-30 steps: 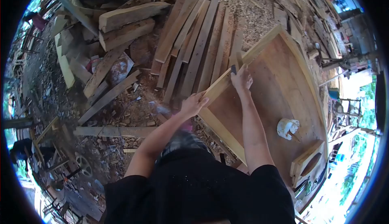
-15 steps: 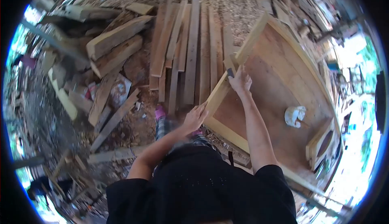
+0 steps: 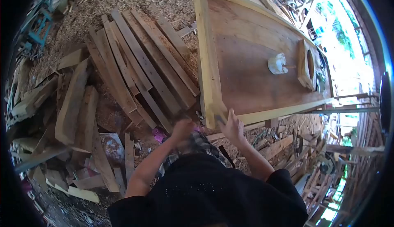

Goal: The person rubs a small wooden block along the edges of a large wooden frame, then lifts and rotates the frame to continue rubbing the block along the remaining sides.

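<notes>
My left hand (image 3: 183, 130) is over my lap, left of the wooden frame's near corner, its fingers smeared by motion. My right hand (image 3: 233, 128) is closed at that corner, round a blurred greyish thing (image 3: 221, 119) that I cannot make out. The pale wooden frame (image 3: 209, 58) edges a large brown panel (image 3: 246, 75). A white container (image 3: 277, 64) with a stick in it stands on the panel. Towards the panel's far right end sits a wooden block with a round opening (image 3: 305, 64).
Long planks (image 3: 143, 66) lie side by side on the shavings-covered ground, left of the panel. Thick timber pieces (image 3: 74, 103) are heaped farther left. Scrap wood (image 3: 312, 161) lies at the lower right, and a blue stand (image 3: 41, 29) is at the upper left.
The view has turned, and the panel now lies straighter across the right. My left hand has come off the frame's edge. My right hand is now at the near corner, with its thing blurred.
</notes>
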{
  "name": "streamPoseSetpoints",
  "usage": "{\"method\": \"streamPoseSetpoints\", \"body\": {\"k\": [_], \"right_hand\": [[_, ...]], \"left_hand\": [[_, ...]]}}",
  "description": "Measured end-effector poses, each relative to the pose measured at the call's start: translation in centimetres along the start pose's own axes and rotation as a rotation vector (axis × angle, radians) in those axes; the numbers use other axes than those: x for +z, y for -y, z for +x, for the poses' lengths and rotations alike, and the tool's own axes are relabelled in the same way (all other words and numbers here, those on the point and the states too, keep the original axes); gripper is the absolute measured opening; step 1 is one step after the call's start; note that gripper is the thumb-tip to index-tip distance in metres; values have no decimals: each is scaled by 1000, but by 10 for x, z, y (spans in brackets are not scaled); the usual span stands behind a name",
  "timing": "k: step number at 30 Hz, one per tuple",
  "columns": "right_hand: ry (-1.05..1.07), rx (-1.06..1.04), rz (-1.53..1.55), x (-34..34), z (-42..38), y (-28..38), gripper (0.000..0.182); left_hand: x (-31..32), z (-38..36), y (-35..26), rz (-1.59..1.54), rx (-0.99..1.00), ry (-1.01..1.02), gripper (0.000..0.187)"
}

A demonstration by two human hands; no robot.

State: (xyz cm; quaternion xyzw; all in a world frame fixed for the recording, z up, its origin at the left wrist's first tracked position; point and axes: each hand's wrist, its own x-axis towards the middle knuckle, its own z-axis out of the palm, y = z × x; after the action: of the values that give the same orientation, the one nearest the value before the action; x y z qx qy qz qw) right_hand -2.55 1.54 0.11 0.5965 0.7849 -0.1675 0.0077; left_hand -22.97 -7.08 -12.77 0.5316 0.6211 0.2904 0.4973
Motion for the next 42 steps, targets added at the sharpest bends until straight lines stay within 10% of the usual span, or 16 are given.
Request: {"method": "streamPoseSetpoints", "body": {"k": [8, 20, 24, 30, 33, 35, 42], "right_hand": [[-206, 132, 32, -23, 141, 56, 49], [-150, 217, 83, 10, -12, 12, 62], [-207, 153, 94, 17, -12, 6, 58], [-243, 118, 78, 17, -13, 10, 57], [-196, 183, 137, 6, -15, 22, 56], [-229, 133, 134, 13, -16, 16, 56], [-215, 231, 125, 18, -15, 17, 62]], "left_hand": [[-25, -10, 59, -209, -18, -46, 33], [-108, -139, 281, -85, -739, -162, 30], [-100, -167, 350, -179, -111, -293, 30], [-88, -173, 383, 330, -762, -42, 26], [-84, -170, 396, 575, -542, 80, 27], [-75, -160, 428, -221, -790, -350, 28], [-124, -130, 358, 23, -813, -122, 38]]}}
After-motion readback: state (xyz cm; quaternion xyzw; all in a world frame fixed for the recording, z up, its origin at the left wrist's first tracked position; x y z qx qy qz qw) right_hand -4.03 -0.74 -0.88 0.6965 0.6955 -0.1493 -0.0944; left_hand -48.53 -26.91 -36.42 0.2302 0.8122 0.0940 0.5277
